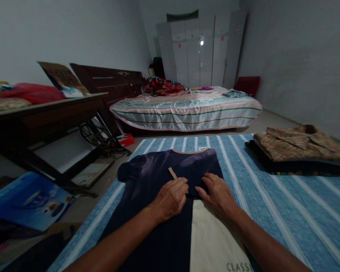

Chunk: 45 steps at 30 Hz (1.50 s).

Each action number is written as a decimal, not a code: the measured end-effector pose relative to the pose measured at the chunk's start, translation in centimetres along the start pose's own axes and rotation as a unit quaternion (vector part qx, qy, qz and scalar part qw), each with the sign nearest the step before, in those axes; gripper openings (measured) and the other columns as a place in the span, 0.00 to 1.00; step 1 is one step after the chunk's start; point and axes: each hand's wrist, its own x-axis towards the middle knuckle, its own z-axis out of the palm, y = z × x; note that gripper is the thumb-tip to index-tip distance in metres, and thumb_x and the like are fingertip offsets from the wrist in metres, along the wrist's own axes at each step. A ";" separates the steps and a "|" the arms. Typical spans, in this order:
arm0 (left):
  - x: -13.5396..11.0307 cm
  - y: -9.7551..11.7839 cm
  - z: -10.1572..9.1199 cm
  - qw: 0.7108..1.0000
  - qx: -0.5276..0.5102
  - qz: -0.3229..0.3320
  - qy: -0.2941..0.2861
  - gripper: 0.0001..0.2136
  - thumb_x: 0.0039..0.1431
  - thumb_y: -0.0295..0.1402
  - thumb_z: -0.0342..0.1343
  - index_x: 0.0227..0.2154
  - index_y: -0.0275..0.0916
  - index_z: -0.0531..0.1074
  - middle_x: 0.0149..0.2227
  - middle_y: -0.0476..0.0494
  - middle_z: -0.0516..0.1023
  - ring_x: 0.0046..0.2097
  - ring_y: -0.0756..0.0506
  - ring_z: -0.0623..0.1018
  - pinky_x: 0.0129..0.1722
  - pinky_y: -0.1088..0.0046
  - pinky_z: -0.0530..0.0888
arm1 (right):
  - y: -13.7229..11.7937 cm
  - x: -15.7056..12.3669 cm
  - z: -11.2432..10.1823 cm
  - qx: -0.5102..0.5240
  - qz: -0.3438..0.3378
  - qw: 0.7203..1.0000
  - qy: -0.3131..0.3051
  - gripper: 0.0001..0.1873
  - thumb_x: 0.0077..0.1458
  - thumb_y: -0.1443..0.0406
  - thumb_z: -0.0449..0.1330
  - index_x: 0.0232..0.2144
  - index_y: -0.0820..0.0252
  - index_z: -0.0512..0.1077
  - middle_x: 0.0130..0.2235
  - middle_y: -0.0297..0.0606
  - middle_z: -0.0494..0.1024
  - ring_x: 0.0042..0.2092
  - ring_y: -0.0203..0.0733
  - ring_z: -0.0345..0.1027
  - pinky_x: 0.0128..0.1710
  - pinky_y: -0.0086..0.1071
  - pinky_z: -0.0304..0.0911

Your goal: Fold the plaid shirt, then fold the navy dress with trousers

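A navy T-shirt [158,170] with a cream panel [206,234] lettered "CLASSI" lies on the blue striped bed cover, its tan-edged neckline pointing away from me. Its right side is folded inward, while the left sleeve sticks out. A short tan strip [172,173] shows on the dark cloth just beyond my left hand. My left hand [171,198] has its fingers curled onto the shirt's middle, closed on the fabric. To its right, my right hand [217,192] rests on the folded part, thumb apart from the fingers, palm down.
A stack of folded clothes [303,149], plaid on top, lies at the right of the blue striped cover [260,204]. Left stand a table [45,109] holding red cloth and a blue box [31,200]. Another bed [187,111] and a pale wardrobe [192,53] stand beyond.
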 end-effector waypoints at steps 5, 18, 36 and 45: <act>-0.2 -0.2 0.0 1.000 -0.002 0.008 -0.029 0.12 0.50 0.23 0.49 0.38 0.35 0.68 0.48 0.35 0.74 0.51 0.42 0.73 0.50 0.63 0.72 | 0.0 -0.1 0.1 -0.010 0.009 1.000 0.006 0.20 0.56 0.56 0.54 0.44 0.65 0.71 0.52 0.51 0.69 0.53 0.52 0.61 0.51 0.42 0.59; -0.4 -0.4 0.7 0.999 -0.047 -0.018 -0.011 0.18 0.53 0.32 0.55 0.47 0.35 0.66 0.51 0.34 0.72 0.55 0.40 0.70 0.54 0.59 0.68 | -0.7 0.3 -0.6 -0.044 0.012 0.996 -0.074 0.26 0.58 0.54 0.49 0.51 0.66 0.68 0.59 0.49 0.62 0.60 0.52 0.53 0.56 0.43 0.52; 1.8 0.6 1.2 0.995 0.078 -0.058 -0.021 0.10 0.53 0.21 0.48 0.35 0.37 0.68 0.41 0.39 0.74 0.43 0.41 0.73 0.39 0.65 0.72 | -1.0 0.2 -0.9 -0.054 0.010 0.997 -0.058 0.24 0.58 0.54 0.50 0.49 0.65 0.69 0.55 0.49 0.67 0.56 0.51 0.58 0.54 0.42 0.53; 1.9 -0.2 1.4 0.997 0.022 -0.078 -0.017 0.12 0.46 0.20 0.51 0.36 0.37 0.67 0.42 0.39 0.73 0.44 0.40 0.71 0.42 0.63 0.72 | -0.9 0.2 -0.8 -0.041 0.012 0.997 -0.058 0.23 0.57 0.55 0.52 0.50 0.64 0.68 0.55 0.49 0.67 0.57 0.51 0.57 0.54 0.42 0.53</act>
